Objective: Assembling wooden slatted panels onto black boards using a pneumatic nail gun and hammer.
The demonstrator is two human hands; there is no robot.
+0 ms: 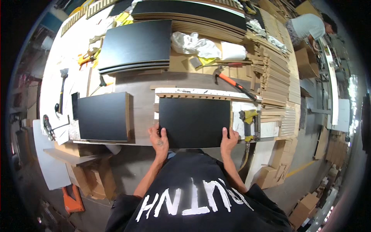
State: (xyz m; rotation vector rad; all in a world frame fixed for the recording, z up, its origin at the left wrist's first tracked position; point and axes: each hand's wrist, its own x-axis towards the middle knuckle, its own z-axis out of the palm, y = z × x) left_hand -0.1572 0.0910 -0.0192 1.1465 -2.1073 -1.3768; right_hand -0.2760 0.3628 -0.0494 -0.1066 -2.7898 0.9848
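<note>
Between my two hands lies a flat black rectangular panel at the near edge of the workbench. My left hand grips its left edge near the front corner, thumb on top. On the opposite edge, my right hand holds it the same way; the fingers beneath are hidden. The panel's far edge meets a notched wooden strip along a white board. Right of the panel rests a yellow and grey nail gun. A claw hammer with an orange and black handle lies beyond it.
A stack of black panels sits at the left, with a larger stack behind. Wooden strips pile up at right, near white cloth. Another hammer lies far left. A person bends over a cardboard box.
</note>
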